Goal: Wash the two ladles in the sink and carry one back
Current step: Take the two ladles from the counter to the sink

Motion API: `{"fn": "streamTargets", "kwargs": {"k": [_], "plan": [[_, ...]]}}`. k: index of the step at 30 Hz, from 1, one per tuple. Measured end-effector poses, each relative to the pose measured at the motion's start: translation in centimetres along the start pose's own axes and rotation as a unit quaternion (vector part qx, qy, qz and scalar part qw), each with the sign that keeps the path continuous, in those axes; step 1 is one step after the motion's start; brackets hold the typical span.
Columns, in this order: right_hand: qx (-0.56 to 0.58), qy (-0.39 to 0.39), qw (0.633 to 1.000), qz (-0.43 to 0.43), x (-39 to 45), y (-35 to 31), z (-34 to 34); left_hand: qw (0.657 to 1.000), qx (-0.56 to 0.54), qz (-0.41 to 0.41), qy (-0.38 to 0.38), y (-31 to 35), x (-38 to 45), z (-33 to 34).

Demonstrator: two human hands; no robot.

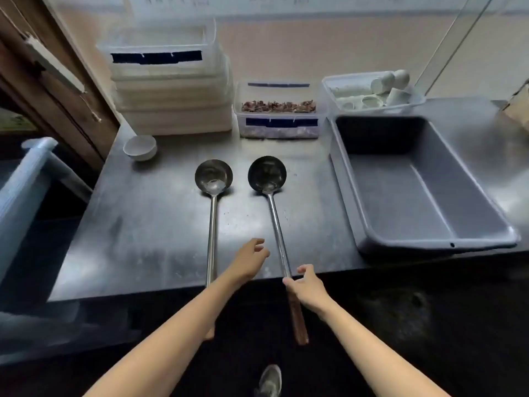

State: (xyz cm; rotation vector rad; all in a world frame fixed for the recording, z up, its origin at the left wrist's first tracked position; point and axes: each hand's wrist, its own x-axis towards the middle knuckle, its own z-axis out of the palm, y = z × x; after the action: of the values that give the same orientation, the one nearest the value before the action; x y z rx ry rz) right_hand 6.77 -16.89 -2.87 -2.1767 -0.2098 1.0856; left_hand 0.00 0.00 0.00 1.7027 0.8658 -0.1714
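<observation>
Two long-handled steel ladles lie side by side on the metal counter (137, 230), bowls pointing away from me. The left ladle (212, 207) has a shiny bowl; its handle end is partly hidden under my left forearm. The right ladle (274, 219) has a darker bowl and a wooden handle end that sticks out past the counter's front edge. My right hand (305, 285) is closed around the right ladle's shaft near that edge. Between the two handles, my left hand (250, 259) hovers just above the counter with fingers loosely apart, holding nothing.
A grey plastic tub (423, 242) sits on the right of the counter. At the back stand stacked clear containers (171, 90), a box of dried bits (279, 110), a tray of white cups (372, 90) and a small white bowl (140, 147). No sink is visible.
</observation>
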Motion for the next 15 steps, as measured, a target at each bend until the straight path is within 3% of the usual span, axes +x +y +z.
{"fn": "streamTargets", "kwargs": {"k": [10,15], "plan": [[0.119,-0.057,0.991,-0.036,-0.1,0.4,1.4,0.982,-0.169,-0.071,-0.045,-1.6,2.1,2.8],[0.135,-0.009,0.987,-0.089,-1.1,-0.5,1.4,0.949,-0.293,-0.084,-0.082,-1.1,2.0,3.5]]}}
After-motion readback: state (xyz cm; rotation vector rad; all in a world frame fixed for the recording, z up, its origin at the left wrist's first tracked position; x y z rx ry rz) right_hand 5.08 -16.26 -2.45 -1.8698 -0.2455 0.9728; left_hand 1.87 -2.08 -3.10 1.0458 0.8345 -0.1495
